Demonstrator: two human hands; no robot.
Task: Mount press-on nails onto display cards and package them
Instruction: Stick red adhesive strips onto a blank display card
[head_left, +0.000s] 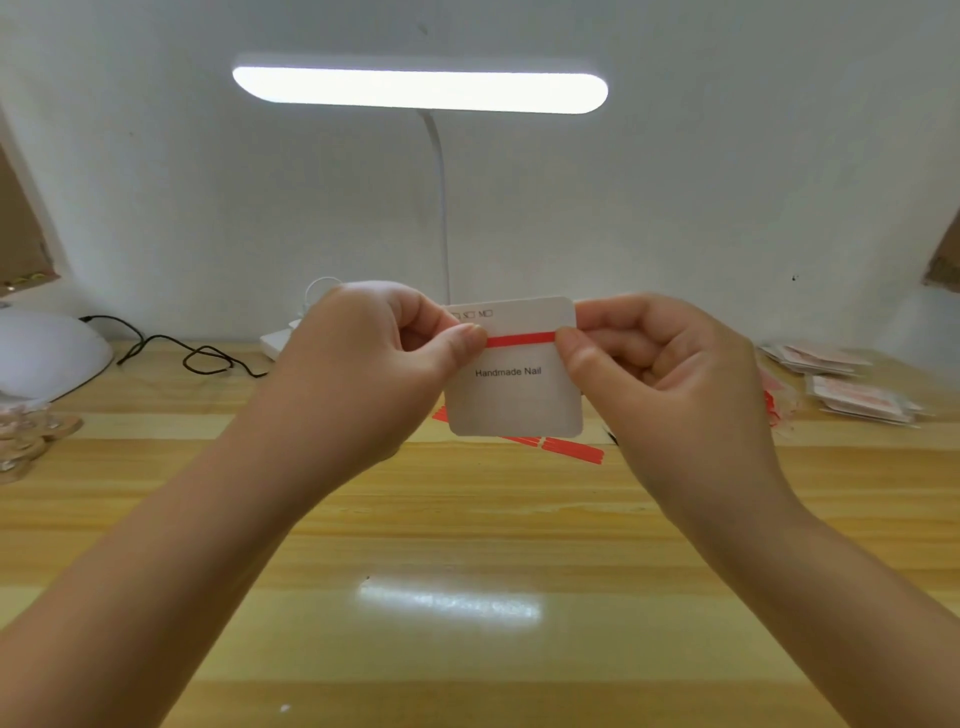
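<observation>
— Item one, what do you hold?
— A white display card (514, 384) printed "Handmade Nail", raised above the tabletop (467, 545). My left hand (374, 358) pinches its left edge, my right hand (660, 374) pinches its right edge; both thumbs press the ends of a red strip (521, 340) running straight across the card's upper part.
— Beneath the card?
— More red strips (571, 449) lying flat on the tabletop, partly hidden by the card's lower edge.
— The margins?
— Far right, stacked clear packets (852, 395). Far left, a white domed device (47, 353) with a black cable (197, 356). Behind, a lit bar lamp (421, 89) against the wall.
— Open room?
— The near tabletop, between my forearms, shows bare wood with the lamp's reflection.
</observation>
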